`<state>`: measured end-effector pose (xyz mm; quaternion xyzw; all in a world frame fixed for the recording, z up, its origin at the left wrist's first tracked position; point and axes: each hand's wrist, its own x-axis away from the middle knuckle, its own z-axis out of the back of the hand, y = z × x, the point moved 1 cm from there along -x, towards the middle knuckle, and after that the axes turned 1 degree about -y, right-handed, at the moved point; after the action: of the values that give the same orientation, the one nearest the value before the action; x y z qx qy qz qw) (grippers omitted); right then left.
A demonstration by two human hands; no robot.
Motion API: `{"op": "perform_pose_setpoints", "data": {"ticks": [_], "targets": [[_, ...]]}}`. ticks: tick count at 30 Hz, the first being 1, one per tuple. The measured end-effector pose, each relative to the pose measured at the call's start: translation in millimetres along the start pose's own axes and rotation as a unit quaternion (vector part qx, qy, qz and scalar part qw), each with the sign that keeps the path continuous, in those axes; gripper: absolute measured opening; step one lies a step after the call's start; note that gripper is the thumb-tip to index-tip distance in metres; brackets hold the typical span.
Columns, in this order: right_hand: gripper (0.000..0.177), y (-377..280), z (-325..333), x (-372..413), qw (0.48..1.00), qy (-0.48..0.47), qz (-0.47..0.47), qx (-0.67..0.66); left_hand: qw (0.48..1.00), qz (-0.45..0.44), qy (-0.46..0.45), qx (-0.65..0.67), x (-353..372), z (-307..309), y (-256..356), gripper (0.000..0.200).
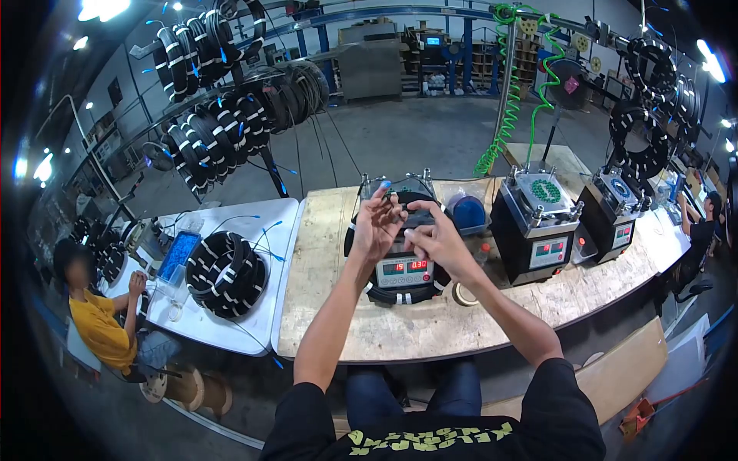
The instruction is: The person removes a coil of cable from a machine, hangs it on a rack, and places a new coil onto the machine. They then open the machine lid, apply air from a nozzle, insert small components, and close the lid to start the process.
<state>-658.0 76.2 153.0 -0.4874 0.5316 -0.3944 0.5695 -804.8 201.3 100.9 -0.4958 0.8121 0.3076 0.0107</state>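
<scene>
Both my hands are raised over a machine with a red digital display (405, 267), around which a black cable coil (407, 295) lies on the wooden table. My left hand (377, 227) has its fingers curled near a blue-tipped cable end (385, 185); a thin dark piece runs between the two hands. Just right of it, my right hand (437, 240) is bent with fingers and thumb close together at that dark piece. What exactly each hand pinches is too small to make out. A roll of tape (464, 294) lies right of the coil.
Two more display machines (540, 250) stand at the right of the wooden table (319, 323). A blue round container (467, 211) sits behind my right hand. At left, a taped cable coil (225, 274) and a blue bin (178, 256) lie near a seated person (104, 323). Another person sits far right.
</scene>
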Motion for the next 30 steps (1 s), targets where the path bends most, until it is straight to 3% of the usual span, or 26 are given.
{"op": "perform_pose_setpoints", "data": {"ticks": [2, 5, 8, 10, 12, 13, 16, 19, 24, 28, 30], "targets": [[0.044, 2.1, 13.8, -2.7, 1.0, 0.003, -0.003, 0.03, 0.988, 0.025, 0.033, -0.147, -6.8, 4.2, 8.5, 0.039], [0.036, 13.9, 37.4, -13.5, 0.991, 0.018, 0.014, 0.134, 0.938, 0.072, 0.051, -0.336, 4.7, -40.0, 29.2, 0.049], [0.028, 23.8, 66.6, -31.2, 0.973, 0.005, 0.024, 0.231, 0.836, 0.088, 0.012, -0.542, -6.0, -42.9, 43.1, 0.044], [0.021, 14.4, 76.5, -37.0, 0.969, 0.015, 0.03, 0.244, 0.751, -0.016, 0.004, -0.66, -12.6, -53.1, 52.0, 0.027], [0.023, 10.3, 83.4, -44.4, 0.958, 0.023, 0.057, 0.28, 0.639, -0.139, 0.002, -0.757, -20.2, -61.6, 59.8, 0.02], [0.023, -2.0, 82.6, -43.2, 0.942, 0.025, 0.055, 0.331, 0.542, -0.184, -0.021, -0.82, -22.5, -67.3, 65.6, 0.029], [0.025, -5.2, 91.7, -51.4, 0.899, 0.04, 0.105, 0.423, 0.152, -0.322, -0.098, -0.929, -34.9, -94.3, 79.4, 0.064], [0.027, -13.2, 102.9, -59.9, 0.878, 0.024, 0.092, 0.468, 0.058, -0.262, -0.158, -0.95, -75.2, -82.7, 91.7, 0.085], [0.028, -18.0, 115.8, -62.9, 0.764, 0.022, 0.154, 0.626, 0.123, -0.09, -0.241, -0.958, -136.1, -43.4, 93.0, 0.077], [0.024, -7.1, 139.2, -82.3, 0.787, 0.001, 0.154, 0.597, 0.225, 0.157, -0.219, -0.936, -171.8, 1.2, 92.0, 0.054], [0.022, 4.3, 159.6, -102.8, 0.805, -0.031, 0.156, 0.571, 0.327, 0.144, -0.237, -0.904, -180.2, 28.1, 96.6, 0.039]]}}
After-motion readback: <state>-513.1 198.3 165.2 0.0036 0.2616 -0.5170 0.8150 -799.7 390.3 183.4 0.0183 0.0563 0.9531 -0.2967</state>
